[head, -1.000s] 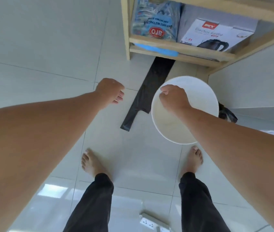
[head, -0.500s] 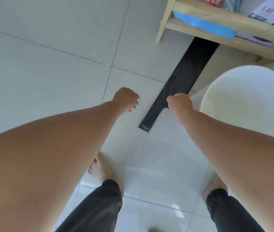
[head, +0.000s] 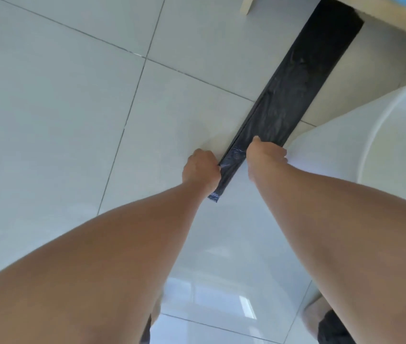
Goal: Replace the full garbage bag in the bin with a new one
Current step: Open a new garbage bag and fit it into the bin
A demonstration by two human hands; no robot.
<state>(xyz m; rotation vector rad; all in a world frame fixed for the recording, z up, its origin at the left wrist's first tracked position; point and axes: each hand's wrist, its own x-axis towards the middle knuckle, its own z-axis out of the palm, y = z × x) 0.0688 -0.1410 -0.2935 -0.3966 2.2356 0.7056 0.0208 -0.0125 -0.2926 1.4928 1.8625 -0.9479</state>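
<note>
Reaching down to the tiled floor (head: 60,108), both hands meet at the near end of a folded black garbage bag (head: 293,95), which lies flat as a long narrow strip running away from the fingers and under a wooden shelf (head: 248,4) at the top edge. The left hand (head: 202,171) is curled at the strip's left edge, its fingers apparently pinching the plastic where it wrinkles against the knuckles. The right hand (head: 266,152) sits just across, on the strip's right edge; its fingers are curled down out of sight, so whether they grip the bag or only press on it I cannot tell. Taking the end from both sides probably serves to lift it and peel the layers apart, since a fresh bag folded this flat gives little to catch. A short tail of the strip pokes out behind the left wrist. The white bin (head: 346,150) stands just right of the right hand, near enough to take the bag once opened; no liner shows on the part in view. No brand, label or writing can be read anywhere here.
</note>
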